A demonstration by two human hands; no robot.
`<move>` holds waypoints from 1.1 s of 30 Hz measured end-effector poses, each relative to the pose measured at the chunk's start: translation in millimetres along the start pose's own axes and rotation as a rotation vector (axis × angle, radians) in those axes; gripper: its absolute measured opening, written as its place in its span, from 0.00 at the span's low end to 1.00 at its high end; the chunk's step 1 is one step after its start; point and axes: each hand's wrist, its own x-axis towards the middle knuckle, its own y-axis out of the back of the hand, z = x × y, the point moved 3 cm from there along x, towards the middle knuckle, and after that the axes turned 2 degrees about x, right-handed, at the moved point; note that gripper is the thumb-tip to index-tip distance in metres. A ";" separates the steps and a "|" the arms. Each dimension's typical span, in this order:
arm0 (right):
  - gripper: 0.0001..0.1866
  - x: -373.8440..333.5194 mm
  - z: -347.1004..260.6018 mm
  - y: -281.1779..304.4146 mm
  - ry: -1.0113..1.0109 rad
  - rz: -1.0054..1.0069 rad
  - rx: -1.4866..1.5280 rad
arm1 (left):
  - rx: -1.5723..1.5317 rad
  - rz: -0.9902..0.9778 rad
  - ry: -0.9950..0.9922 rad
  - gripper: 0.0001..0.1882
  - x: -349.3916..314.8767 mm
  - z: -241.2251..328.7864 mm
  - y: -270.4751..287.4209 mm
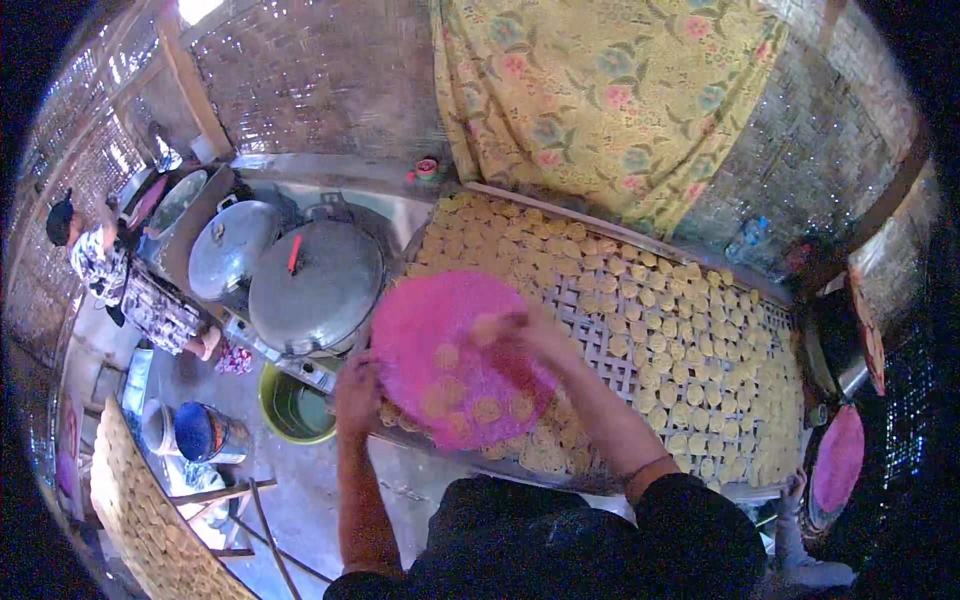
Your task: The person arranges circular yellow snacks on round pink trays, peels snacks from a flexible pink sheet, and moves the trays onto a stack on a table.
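A round pink tray (420,320) is tilted over the near left part of a woven rack (600,368). At its left rim my left hand (357,388) is closed, gripping the edge. My right hand (515,345) reaches over the tray from the right. Motion smears its fingers, and a pale yellow patch beside them may be a cracker. Several thin round yellow crackers (486,411) lie on the tray's lower part, some blurred. Many more of these crackers (690,390) cover the rack in rows.
Two large lidded metal pots (318,285) stand left of the rack, above a green basin (290,405) of water. Beyond them another person (130,275) stands at a bench. A second pink tray (838,458) is at far right, and a woven panel (140,500) leans at lower left.
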 end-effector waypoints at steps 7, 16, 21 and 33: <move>0.07 71.7 160.6 89.7 -0.067 0.513 0.349 | -0.217 0.002 0.143 0.16 -21.6 -25.7 -4.3; 0.07 51.6 110.5 29.9 0.320 0.441 -0.126 | -0.274 -0.112 0.227 0.13 -62.6 -49.4 -17.0; 0.16 -18.6 1.9 -86.3 0.253 -0.195 0.278 | -0.607 -0.066 0.322 0.14 -42.2 6.0 -43.5; 0.10 72.8 137.7 98.8 0.177 0.500 -0.013 | -0.846 -0.018 0.410 0.12 -88.2 -6.9 -28.6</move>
